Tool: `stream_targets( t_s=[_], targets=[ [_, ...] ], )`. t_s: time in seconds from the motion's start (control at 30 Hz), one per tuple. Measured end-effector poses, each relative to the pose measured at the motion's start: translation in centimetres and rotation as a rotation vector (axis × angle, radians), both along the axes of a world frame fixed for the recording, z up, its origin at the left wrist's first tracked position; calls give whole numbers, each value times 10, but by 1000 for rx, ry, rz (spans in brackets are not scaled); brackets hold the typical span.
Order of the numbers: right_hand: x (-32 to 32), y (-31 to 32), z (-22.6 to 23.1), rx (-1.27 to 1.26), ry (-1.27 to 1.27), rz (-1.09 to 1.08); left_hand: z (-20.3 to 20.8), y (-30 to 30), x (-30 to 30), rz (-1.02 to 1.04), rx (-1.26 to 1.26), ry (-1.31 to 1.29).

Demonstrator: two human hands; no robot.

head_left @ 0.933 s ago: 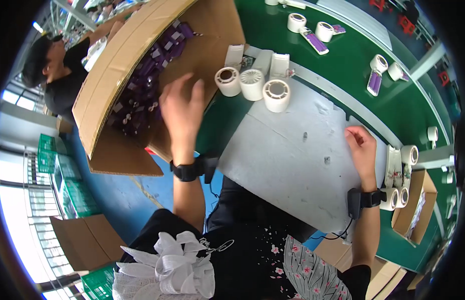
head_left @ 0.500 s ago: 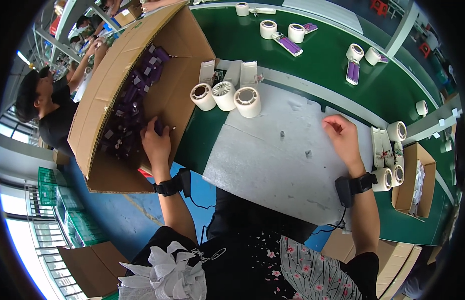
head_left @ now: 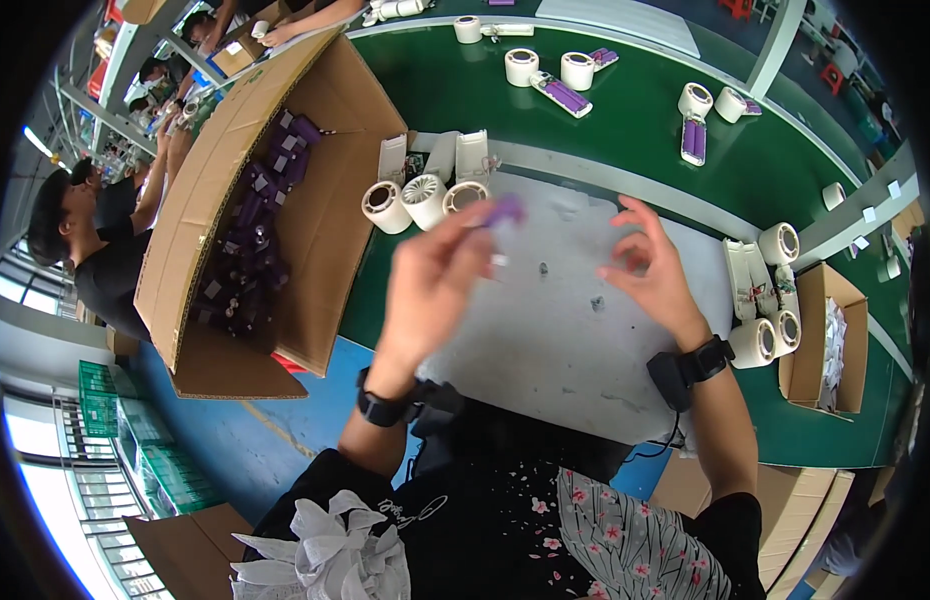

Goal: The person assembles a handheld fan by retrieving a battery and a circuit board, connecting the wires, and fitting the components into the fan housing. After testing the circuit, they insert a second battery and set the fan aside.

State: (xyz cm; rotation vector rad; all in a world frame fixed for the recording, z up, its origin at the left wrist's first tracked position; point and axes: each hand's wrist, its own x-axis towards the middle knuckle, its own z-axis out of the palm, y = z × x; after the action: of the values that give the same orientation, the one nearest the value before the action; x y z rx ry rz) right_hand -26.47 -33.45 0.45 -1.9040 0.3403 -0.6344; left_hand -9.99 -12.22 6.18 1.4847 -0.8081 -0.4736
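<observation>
My left hand, smeared by motion, is over the left part of the grey foam sheet. Its fingers are closed on a purple battery pack with a small white end piece hanging below. Across from it, my right hand hovers above the foam with fingers curved apart and nothing in them. A big cardboard box on the left holds many similar purple battery packs. Behind my left hand stand several white handheld fan bodies with opened handles; the nearest is partly covered by my fingers.
More opened fan bodies lie to the right, beside a small cardboard box with white pieces. On the green conveyor beyond a metal rail lie fans with purple packs. Co-workers sit at the far left.
My left hand has come out of the big box and moved right over the foam, carrying a purple battery pack. My right hand has shifted slightly left, its fingers spreading.
</observation>
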Motion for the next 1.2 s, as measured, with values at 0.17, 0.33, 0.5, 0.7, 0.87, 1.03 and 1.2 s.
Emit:
stream_targets(
  t_s=[0.17, 0.33, 0.5, 0.7, 0.87, 1.03, 1.2],
  targets=[
    [4, 3, -2, -50, -17, 49, -7, -72, -19, -357, 203, 12],
    [2, -15, -25, -10, 9, 12, 7, -124, -15, -570, 350, -260],
    [1, -17, -27, 172, -19, -152, 48, -180, 6, -756, 440, -550],
    [10, -2, -5, 115, 62, -112, 90, -290, 180, -382, 622, -815],
    [4, -10, -17, 16, 41, -106, 59, -327, 272, 107, 713, -1274],
    [7, -13, -14, 91, 65, -134, 6, -350, 354, 236, 894, -1130],
    [7, -19, -7, 84, 129, -179, -41, -378, 394, 184, 896, -1117]
  ],
)
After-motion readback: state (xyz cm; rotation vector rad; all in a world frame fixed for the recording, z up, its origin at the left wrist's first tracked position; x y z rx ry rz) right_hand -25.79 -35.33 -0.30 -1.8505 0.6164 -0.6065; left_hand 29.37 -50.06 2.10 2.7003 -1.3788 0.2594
